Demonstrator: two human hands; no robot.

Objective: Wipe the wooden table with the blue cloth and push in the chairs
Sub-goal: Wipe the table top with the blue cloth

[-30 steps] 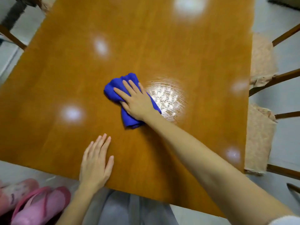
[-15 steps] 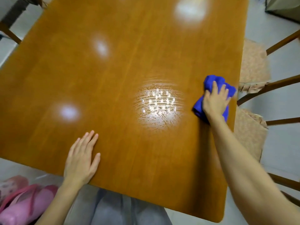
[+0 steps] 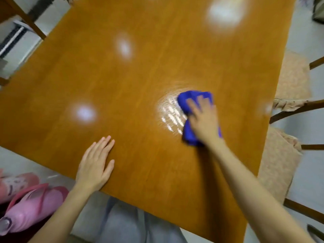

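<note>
The wooden table (image 3: 140,76) fills most of the view, glossy orange-brown with light reflections. My right hand (image 3: 204,118) presses down on the crumpled blue cloth (image 3: 188,135) right of the table's middle, next to a wet shiny patch (image 3: 170,116); the hand is motion-blurred. My left hand (image 3: 95,165) lies flat, fingers apart, on the table near its front edge. Two chairs with beige patterned seats stand along the right side: the far chair (image 3: 292,79) and the near chair (image 3: 275,165), both partly under the table's edge.
Pink slippers (image 3: 29,204) lie on the floor at the lower left. A wooden chair leg (image 3: 26,18) shows at the upper left beyond the table. Grey floor surrounds the table; my grey trousers (image 3: 126,225) are below the front edge.
My right hand swept the cloth from the middle to the right edge, then back left to the wet patch. My left hand stayed flat near the front edge.
</note>
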